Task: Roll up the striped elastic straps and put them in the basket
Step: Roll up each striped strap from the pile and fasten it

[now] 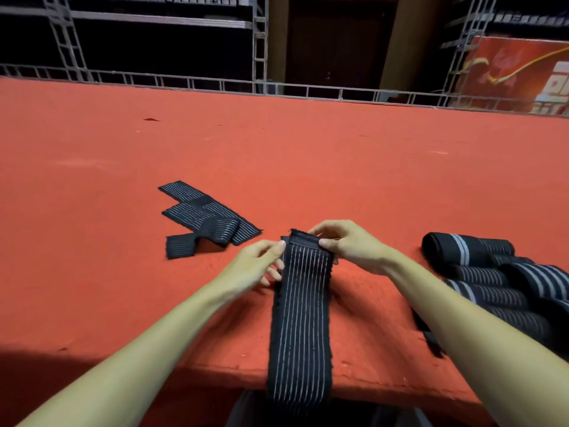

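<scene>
I had my left hand (258,265) and right hand (349,245) pinching the far end of the strap (300,318), fingers gripping each corner, so the first turn would start square.

folded straps (204,218) left, perhaps rolled straps (492,282) right, on table (308,155)

2 bare forearms (138,349); left grip (255,263) and right grip (345,245) bare too.
</scene>
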Demonstrator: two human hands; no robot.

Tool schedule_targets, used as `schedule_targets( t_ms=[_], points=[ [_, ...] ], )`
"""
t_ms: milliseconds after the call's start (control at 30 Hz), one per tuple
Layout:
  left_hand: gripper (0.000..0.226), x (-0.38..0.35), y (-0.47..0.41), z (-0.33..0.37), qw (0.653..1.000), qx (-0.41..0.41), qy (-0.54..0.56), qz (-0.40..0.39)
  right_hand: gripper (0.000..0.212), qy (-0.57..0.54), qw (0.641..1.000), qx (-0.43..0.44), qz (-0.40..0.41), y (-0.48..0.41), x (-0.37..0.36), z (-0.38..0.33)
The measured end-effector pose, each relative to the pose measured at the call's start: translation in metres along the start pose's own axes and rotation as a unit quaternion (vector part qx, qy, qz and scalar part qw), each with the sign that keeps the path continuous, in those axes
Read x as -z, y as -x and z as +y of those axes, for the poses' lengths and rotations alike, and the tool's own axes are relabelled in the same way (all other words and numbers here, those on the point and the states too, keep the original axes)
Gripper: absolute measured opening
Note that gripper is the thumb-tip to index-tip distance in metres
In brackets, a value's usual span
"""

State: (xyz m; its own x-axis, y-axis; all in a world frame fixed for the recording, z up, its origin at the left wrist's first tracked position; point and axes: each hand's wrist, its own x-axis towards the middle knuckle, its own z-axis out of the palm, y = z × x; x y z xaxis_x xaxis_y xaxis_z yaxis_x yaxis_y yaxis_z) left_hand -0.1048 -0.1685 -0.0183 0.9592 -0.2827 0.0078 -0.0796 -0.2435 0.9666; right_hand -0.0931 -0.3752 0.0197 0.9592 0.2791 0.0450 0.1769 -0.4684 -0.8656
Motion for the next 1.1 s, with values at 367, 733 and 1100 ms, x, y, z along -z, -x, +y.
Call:
schedule_targets(
  t_ms=[367,733,1100],
  points=[
    [0.014,-0.009,-0.091,-0.040,0.968,-0.047,-0.182,0.167,0.008,0.078,0.975,-0.043,0.202,-0.066,-0.018,0.068],
    [0.024,-0.019,-0.108,-0.052,0.940,-0.014,-0.260,0.218,0.015,0.188,0.956,-0.049,0.220,-0.086,-0.030,0.089],
    [0.014,-0.018,-0.093,-0.042,0.941,-0.070,-0.307,0.123,0.016,0.197,0.963,-0.035,0.182,-0.075,-0.033,0.069]
  ],
)
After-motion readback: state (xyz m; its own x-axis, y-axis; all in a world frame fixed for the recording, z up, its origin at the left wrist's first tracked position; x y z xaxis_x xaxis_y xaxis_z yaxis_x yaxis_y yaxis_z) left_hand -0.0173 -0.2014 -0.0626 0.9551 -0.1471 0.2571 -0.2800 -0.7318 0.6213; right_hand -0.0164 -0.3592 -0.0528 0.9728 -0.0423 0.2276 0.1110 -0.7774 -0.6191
